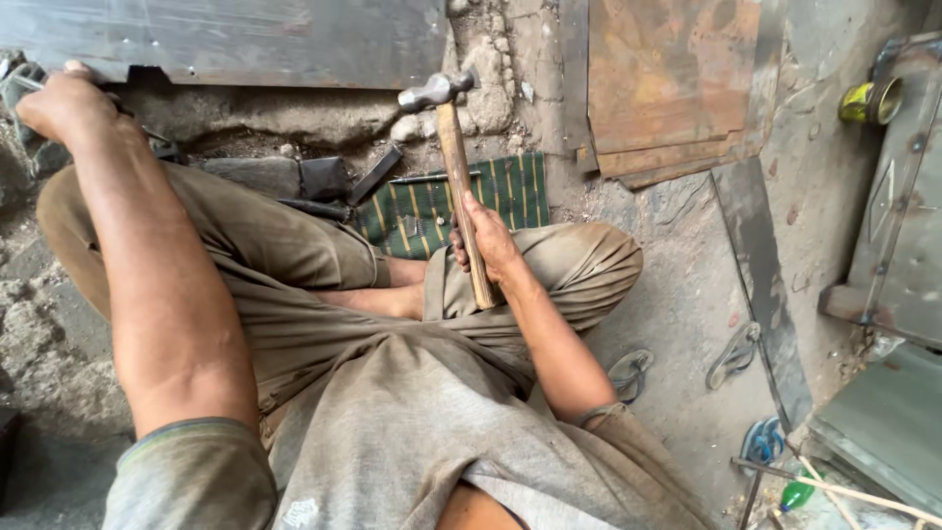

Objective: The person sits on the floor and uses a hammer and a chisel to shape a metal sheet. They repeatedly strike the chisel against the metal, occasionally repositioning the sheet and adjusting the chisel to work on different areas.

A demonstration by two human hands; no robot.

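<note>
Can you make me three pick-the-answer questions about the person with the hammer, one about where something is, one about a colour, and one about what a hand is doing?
1. Where does the striped cloth lie?
A. on the ground beyond the knees
B. over the hammer's head
C. on the yellow tin

2. What colour is the hammer handle?
A. blue
B. light brown wood
C. white

3. What is the right hand doing?
A. lying flat and open on the ground
B. gripping the hammer handle, head raised
C. holding a sandal

Answers:
1. A, the green striped cloth is spread on the ground past the folded legs.
2. B, the handle is pale wood under a grey metal head.
3. B, the fingers wrap the handle low down, and the head points up and away.
</note>
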